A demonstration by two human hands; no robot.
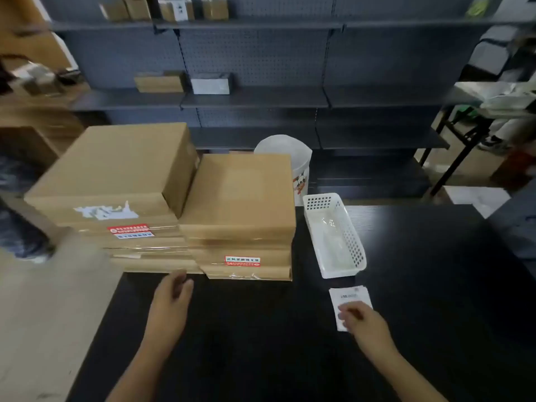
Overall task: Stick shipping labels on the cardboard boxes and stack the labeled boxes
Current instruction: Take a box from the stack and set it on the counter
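Two stacks of flat cardboard boxes stand side by side at the far left of the black table (261, 343). The left stack (116, 175) is taller than the right stack (240, 198). Red stickers show on some box sides. A small pile of white shipping labels (349, 298) lies on the table right of centre. My right hand (362, 323) rests on the near end of the labels with its fingers bent over them. My left hand (174, 300) hovers with loosely curled fingers just in front of the left stack, holding nothing.
A white perforated plastic basket (352, 248) sits right of the boxes, beyond the labels. A white bin (285, 152) stands behind the table. Dark metal shelving (255, 100) with a few small boxes fills the background. The table's left edge borders light floor.
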